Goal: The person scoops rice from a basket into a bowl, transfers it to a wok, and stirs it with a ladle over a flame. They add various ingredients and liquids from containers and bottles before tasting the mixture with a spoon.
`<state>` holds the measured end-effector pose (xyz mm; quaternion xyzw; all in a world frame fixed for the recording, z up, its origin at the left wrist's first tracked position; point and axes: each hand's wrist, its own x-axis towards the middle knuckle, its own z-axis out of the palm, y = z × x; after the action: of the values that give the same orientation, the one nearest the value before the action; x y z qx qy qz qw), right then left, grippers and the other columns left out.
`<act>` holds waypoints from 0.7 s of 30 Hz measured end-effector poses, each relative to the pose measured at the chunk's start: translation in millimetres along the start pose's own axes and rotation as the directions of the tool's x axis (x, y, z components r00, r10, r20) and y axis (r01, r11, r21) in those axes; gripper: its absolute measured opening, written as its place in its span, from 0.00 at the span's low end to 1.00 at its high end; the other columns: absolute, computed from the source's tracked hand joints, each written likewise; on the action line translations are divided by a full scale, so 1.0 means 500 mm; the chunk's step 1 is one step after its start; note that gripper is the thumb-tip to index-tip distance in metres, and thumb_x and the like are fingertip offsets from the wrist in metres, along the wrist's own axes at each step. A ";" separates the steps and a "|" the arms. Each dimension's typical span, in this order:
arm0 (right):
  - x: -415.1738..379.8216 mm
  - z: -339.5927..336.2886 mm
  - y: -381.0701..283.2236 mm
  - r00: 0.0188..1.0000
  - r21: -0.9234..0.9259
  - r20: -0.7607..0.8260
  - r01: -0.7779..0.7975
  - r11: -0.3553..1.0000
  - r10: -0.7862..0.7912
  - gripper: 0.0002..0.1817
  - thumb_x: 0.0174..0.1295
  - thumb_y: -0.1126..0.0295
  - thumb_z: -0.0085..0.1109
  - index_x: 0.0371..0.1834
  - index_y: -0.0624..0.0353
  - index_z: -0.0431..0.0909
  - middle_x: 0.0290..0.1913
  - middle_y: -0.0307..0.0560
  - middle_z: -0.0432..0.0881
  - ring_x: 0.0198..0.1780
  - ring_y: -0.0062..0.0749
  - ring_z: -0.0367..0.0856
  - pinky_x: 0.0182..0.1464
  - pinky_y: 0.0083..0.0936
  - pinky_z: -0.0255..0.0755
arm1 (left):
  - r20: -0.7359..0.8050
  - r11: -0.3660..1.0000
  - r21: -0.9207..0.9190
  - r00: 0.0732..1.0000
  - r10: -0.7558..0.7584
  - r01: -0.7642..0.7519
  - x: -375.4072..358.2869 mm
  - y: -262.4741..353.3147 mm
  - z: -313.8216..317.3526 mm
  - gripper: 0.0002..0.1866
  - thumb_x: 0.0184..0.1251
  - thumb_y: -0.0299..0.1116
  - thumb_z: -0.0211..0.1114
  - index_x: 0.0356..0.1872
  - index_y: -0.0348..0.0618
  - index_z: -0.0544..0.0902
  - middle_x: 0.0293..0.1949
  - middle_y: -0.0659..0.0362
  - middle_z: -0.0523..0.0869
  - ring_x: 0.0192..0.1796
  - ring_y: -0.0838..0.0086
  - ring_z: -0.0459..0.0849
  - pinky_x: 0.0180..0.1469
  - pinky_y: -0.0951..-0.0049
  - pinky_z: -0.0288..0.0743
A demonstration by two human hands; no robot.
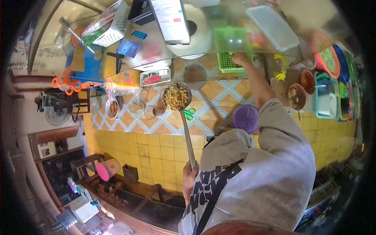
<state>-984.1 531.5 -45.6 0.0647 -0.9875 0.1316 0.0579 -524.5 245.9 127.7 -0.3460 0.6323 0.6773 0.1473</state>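
Observation:
My left hand (190, 178) is wrapped round the long handle of a metal ladle (187, 137). The ladle's round bowl is heaped with a chopped, mixed food (175, 97) in yellow, green and brown, held over the tiled counter. My right arm stretches forward, and my right hand (239, 58) is at a green plastic basket (231, 70), its fingers curled together at the basket's inner side. What they hold, if anything, is too small to make out. Green-handled scissors (189, 114) lie beside the ladle bowl. A drinking glass (150, 112) stands to its left.
A glass shelf holds a phone (170, 23) and a clear plastic lid (273, 28). On the counter are a white bowl of food (112, 108), a container with a purple lid (246, 118) and an open white box (155, 77). Brown bowls (297, 96) stand to the right.

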 end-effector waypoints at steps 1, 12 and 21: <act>-0.001 -0.028 0.007 0.964 0.113 0.217 -0.179 0.977 0.151 0.15 0.59 0.64 0.51 0.37 0.66 0.77 0.31 0.51 0.82 0.28 0.35 0.82 0.36 0.31 0.75 | 0.021 1.000 0.015 1.000 0.009 -0.010 0.006 -0.009 -0.014 0.05 0.59 0.29 0.56 0.34 0.39 0.72 0.23 0.66 0.72 0.26 0.83 0.68 0.29 0.81 0.63; -0.277 -0.233 -0.011 0.840 0.954 0.237 -0.295 0.045 0.487 0.16 0.59 0.59 0.60 0.42 0.59 0.75 0.33 0.45 0.82 0.24 0.18 0.76 0.24 0.16 0.69 | 0.419 0.985 0.057 0.900 0.123 -0.162 0.079 -0.013 -0.099 0.03 0.59 0.28 0.57 0.30 0.43 0.71 0.22 0.68 0.70 0.26 0.83 0.66 0.31 0.81 0.60; -0.387 -0.292 -0.064 0.786 0.994 0.042 -0.095 0.053 0.617 0.18 0.62 0.55 0.57 0.42 0.61 0.75 0.26 0.40 0.78 0.20 0.18 0.71 0.24 0.15 0.66 | 0.577 0.976 0.101 0.811 0.099 -0.192 0.118 -0.019 -0.115 0.02 0.60 0.25 0.56 0.31 0.42 0.72 0.25 0.68 0.71 0.30 0.83 0.68 0.33 0.81 0.62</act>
<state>-774.6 561.5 77.1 -0.1971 -0.6084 0.7504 0.1670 -544.4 178.5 84.0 -0.0665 0.6349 0.7076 0.3028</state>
